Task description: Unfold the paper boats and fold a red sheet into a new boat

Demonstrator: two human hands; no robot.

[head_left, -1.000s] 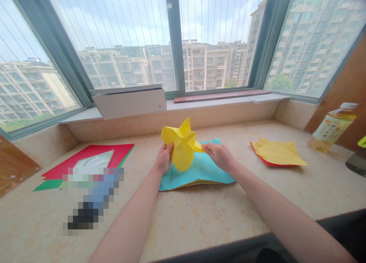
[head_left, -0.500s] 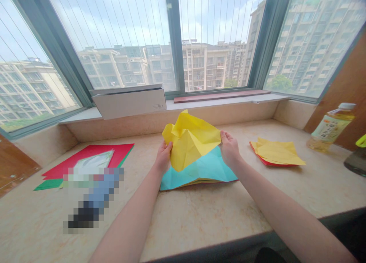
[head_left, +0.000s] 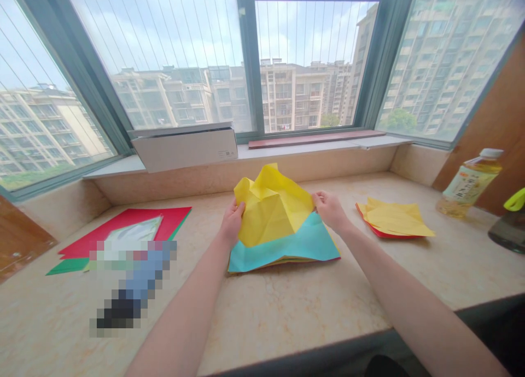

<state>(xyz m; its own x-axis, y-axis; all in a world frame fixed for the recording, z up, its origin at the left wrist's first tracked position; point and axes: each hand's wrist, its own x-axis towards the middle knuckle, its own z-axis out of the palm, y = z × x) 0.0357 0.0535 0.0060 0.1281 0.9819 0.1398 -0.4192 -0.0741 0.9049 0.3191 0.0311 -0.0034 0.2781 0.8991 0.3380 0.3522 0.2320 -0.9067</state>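
Marble window table (head_left: 266, 317) under a wide bank of glass, tower blocks outside, and both hands are busy at its middle! Left hand (head_left: 232, 222) has its fingers closed on the left edge of a creased yellow paper sheet (head_left: 270, 204); right hand (head_left: 330, 211) pinches the sheet's right corner. That sheet is up off the table, over a teal paper stack (head_left: 283, 251). Toward the left edge, a red sheet (head_left: 123, 226) lies beside a pixelated object (head_left: 135, 281). Over right, a yellow-and-red paper pile (head_left: 394, 218) sits near a plastic bottle (head_left: 470, 183).
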